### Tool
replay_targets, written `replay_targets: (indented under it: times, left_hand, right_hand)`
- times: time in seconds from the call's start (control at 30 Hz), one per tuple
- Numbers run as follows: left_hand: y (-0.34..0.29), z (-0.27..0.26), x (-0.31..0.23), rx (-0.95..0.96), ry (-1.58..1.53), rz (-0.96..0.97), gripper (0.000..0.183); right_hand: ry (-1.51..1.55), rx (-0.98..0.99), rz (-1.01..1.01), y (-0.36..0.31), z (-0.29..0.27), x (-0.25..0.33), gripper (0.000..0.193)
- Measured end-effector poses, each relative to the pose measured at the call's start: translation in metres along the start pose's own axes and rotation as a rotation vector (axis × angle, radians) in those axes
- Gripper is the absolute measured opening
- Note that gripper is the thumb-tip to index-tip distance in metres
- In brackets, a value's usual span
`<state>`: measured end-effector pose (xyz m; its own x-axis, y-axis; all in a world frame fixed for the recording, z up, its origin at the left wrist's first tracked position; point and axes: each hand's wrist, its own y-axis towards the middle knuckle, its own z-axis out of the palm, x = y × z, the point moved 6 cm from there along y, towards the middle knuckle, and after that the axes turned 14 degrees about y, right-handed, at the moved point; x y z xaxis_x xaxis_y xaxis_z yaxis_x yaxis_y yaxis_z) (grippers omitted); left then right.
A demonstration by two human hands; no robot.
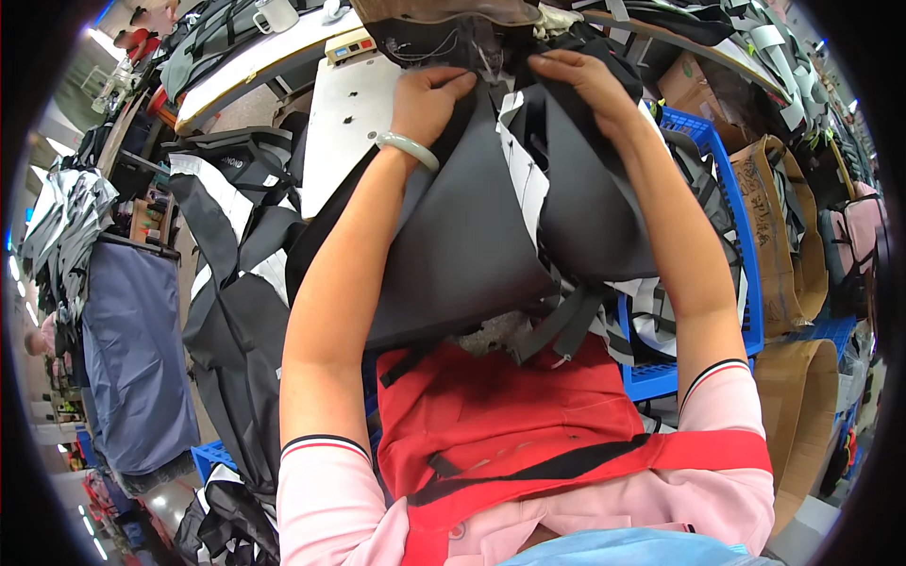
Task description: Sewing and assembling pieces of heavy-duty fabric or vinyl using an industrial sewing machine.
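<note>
A large dark grey fabric piece (462, 245) hangs in front of me, spread between my two hands. My left hand (425, 106), with a pale bangle (408, 148) at the wrist, pinches its upper edge between thumb and fingers. To the right, my right hand (590, 83) pinches the fabric's other upper edge. Down the middle runs a white strip (517, 160) with dark marks on it. Just beyond both hands stands a dark machine (429, 42) with loose threads, apparently a sewing machine. The fabric's lower part hangs over my red apron (500, 391).
A white worktop (340, 123) with a small control box (349, 46) lies left of the fabric. More grey and white fabric pieces (231, 274) hang at left. At right are a blue plastic crate (750, 283) and cardboard boxes (769, 226). A white mug (276, 15) stands far left.
</note>
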<state>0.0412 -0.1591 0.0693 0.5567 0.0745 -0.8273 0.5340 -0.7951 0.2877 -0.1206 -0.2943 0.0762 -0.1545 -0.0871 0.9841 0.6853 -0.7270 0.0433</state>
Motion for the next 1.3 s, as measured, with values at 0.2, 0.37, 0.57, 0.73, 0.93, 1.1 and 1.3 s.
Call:
replay_targets:
  times: [0.2,0.37,0.57,0.73,0.93,1.1,1.3]
  left_hand:
    - [-0.075,0.024,-0.004,0.318,-0.014,0.036,0.035]
    - [-0.183,0.057,0.001,0.295,0.545,0.527,0.033]
    - [-0.300,0.065,0.075,0.598,0.722,0.459,0.060]
    - [-0.361,0.041,0.105,0.849,0.761,0.207,0.053]
    - [-0.392,0.039,0.035,0.982,0.483,0.292,0.073]
    - [-0.389,0.098,0.022,0.807,0.604,0.484,0.057]
    - [-0.382,0.130,0.038,0.742,0.564,0.454,0.047]
  right_hand:
    - [-0.172,0.125,0.094,-0.111,-0.028,-0.025,0.046]
    - [-0.434,0.314,0.438,-0.319,-0.074,-0.088,0.014]
    - [-1.036,0.000,0.462,-0.580,-0.194,-0.086,0.019]
    - [-1.452,-0.093,0.980,-0.808,-0.272,-0.196,0.029]
    - [-0.807,0.494,1.031,-0.830,-0.264,-0.313,0.024]
    - [-1.091,0.112,0.326,-0.549,-0.225,-0.211,0.018]
    - [-1.017,0.251,-0.189,-0.341,-0.073,-0.136,0.058]
